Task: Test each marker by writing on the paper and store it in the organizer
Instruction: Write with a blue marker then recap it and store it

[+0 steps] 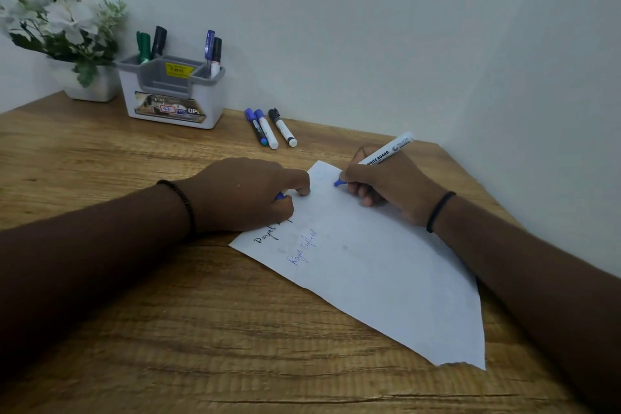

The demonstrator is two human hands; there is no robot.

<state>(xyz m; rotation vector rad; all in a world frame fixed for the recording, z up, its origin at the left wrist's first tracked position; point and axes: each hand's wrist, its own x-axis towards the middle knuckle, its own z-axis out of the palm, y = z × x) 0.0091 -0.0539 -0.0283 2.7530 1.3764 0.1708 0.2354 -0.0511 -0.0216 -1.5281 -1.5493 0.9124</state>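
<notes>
Wooden, grain-patterned tabletop carried everything. At far left stood a white pot of artificial white flowers, out of the working area. Just right of it the grey-and-white plastic organizer sat against the wall, holding four markers upright in its two end compartments, presumably those tested. Right of it, three capped markers lay side by side on the table, likely waiting their turn. Nearer, the left hand rested on the white paper sheet, fingers curled around a blue cap, seemingly steadying the paper too. The right hand pinched a white whiteboard marker with a blue tip in a writing grip, tip touching the paper's far corner, probably starting a test line.
</notes>
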